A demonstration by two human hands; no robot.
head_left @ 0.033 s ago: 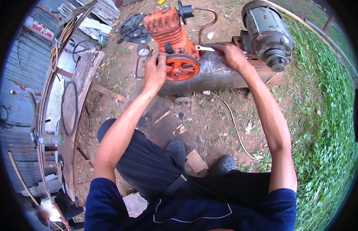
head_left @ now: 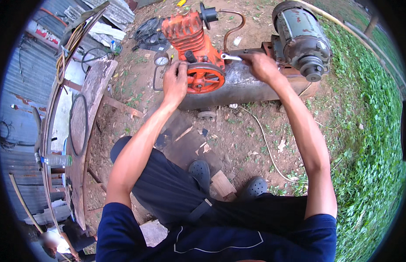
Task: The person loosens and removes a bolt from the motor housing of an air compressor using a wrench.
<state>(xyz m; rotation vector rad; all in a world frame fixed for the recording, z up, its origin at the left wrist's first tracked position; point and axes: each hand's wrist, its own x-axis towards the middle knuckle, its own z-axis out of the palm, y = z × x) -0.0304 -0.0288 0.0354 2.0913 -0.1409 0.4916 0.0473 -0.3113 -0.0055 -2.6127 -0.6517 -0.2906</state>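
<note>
Head cam: R hand (head_left: 262, 66) holds wrench (head_left: 231, 57), tip by pump (head_left: 195, 38) base, R side; L hand (head_left: 175, 83) closed on wheel (head_left: 204, 79), L edge. Wrench prob. light, rigid, slick if oily; grip shank end.

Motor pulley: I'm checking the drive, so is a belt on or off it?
Off: the motor pulley looks bare, and no belt spans to the orange flywheel.

Centre: open between forearms (head_left: 144, 137) up to tank (head_left: 251, 85) | upper centre: gap between red flywheel (head_left: 203, 80) and motor (head_left: 301, 37), partly blocked by right hand (head_left: 261, 66), wrench (head_left: 231, 57) | beyond: bent pipe (head_left: 243, 22).
</note>
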